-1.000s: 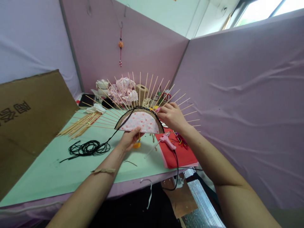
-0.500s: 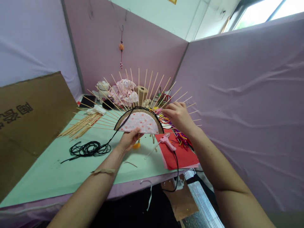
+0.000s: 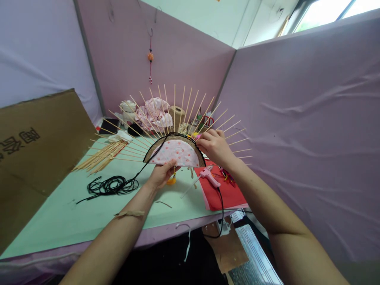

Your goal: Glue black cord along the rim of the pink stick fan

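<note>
A half-round fan-like piece [image 3: 178, 152] has a pale, pink-spotted face, a brown band and a black edge. Thin wooden sticks [image 3: 174, 103] spread outward from its curved rim. My left hand [image 3: 162, 174] grips its straight lower edge, thumb in front and fingers behind. Black cord [image 3: 114, 186] lies coiled on the table; a strand rises across the face and along the curved top toward the right. At the right part of the rim, my right hand [image 3: 214, 145] is closed in a pinch on the cord, its fingertips partly hidden. A yellow tassel [image 3: 171, 181] hangs below.
A pink glue gun [image 3: 210, 177] rests on red sheets [image 3: 227, 196], its cable dropping over the table edge. Loose sticks [image 3: 103, 156] lie at left, near a cardboard panel [image 3: 35, 158]. Behind are pink fabric [image 3: 154, 113], a twine spool [image 3: 177, 114] and a white jar [image 3: 129, 111].
My right hand has moved left and slightly down, in against the curved rim. My left hand and the fan-like piece stay nearly in place.
</note>
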A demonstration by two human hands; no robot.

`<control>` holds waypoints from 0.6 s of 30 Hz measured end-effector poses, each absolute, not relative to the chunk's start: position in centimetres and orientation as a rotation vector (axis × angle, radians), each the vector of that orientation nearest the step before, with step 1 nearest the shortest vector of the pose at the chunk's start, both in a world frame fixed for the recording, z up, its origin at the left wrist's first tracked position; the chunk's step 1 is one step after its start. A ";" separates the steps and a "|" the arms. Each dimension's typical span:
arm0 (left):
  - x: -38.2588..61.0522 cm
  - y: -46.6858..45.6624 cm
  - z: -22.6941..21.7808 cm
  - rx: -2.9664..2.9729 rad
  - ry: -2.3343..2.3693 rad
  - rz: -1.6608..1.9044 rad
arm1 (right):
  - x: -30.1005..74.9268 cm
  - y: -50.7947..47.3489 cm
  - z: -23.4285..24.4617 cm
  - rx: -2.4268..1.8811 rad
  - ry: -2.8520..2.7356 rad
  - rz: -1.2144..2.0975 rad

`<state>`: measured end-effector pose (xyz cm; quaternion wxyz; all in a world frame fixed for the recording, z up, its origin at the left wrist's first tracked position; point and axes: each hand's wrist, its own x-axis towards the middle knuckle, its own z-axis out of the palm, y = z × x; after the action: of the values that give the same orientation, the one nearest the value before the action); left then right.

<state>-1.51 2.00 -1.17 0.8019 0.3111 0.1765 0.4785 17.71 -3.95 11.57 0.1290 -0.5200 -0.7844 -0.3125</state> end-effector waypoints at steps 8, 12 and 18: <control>-1.4 2.1 -1.4 0.666 0.362 1.062 | 17.9 -4.4 11.6 -1.334 -2.073 -0.745; -1.2 2.0 -1.5 0.670 0.373 1.105 | 16.8 -5.8 11.4 -1.192 -1.714 -0.542; -0.7 1.9 -1.5 0.692 0.405 1.258 | 12.5 -5.0 9.6 -1.200 -1.680 -0.235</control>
<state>-0.70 1.95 -1.53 0.7346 0.3148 0.1841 0.5721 12.47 -5.04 9.56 0.5070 -0.4978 -0.6969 -0.0975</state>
